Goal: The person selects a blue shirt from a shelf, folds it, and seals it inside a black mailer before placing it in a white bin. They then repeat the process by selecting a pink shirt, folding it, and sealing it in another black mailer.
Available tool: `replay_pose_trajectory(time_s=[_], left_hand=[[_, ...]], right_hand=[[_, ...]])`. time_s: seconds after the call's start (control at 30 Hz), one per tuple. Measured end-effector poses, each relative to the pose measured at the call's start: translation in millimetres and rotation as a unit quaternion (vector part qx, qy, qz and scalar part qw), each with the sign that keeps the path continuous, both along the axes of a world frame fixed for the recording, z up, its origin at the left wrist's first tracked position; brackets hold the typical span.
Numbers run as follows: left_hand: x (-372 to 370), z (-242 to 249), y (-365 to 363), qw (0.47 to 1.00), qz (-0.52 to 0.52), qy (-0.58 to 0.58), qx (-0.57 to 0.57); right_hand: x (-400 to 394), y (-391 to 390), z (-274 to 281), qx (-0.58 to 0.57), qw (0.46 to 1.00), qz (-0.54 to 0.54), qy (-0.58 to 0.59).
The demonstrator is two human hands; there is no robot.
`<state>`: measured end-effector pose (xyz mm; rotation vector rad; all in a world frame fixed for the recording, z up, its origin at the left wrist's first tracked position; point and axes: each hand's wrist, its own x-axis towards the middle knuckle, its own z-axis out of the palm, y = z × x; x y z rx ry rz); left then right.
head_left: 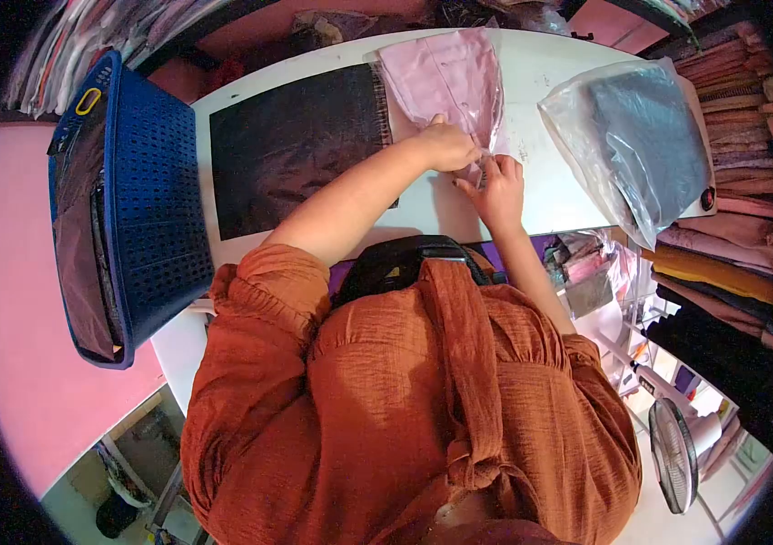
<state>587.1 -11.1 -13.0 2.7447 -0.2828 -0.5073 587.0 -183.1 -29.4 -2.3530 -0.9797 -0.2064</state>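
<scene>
A clear plastic bag with folded pink cloth (441, 73) lies on the white table, its narrowed near end toward me. My left hand (448, 145) closes on that near end, with the knuckles facing up. Close beside it, my right hand (500, 193) has its thumb and fingers bent at the same bit of plastic. The exact grip is partly hidden by the fingers. Left of the bag a dark brown cloth (296, 150) with a fringed edge lies flat, partly under my left forearm. Farther right sits a larger clear bag with grey-blue cloth (636, 136).
A blue perforated basket (155, 191) holding dark cloth stands at the table's left end. Stacks of folded cloth (732, 127) line the right side. A fan (674, 454) is at the lower right. Hung or stacked cloths (96, 45) fill the upper left.
</scene>
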Motion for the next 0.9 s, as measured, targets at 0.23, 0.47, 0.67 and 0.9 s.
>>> replay_pose_trajectory(time_s=[0.23, 0.47, 0.67, 0.9], left_hand=[[-59.5, 0.8, 27.4, 0.924, 0.131, -0.355, -0.054], [-145.3, -67.3, 42.3, 0.878, 0.438, -0.156, 0.111], [-182.4, -57.6, 67.0, 0.949, 0.269, -0.139, 0.081], [-227.3, -47.4, 86.3, 0.964, 0.229, -0.135, 0.018]], right_hand=[[20.6, 3.0, -6.5, 0.038, 0.983, -0.137, 0.119], [76.2, -1.0, -42.7, 0.047, 0.950, -0.098, 0.292], [84.0, -1.6, -18.4, 0.088, 0.919, -0.088, 0.374], [89.5, -44.4, 10.9, 0.080, 0.918, -0.035, 0.386]])
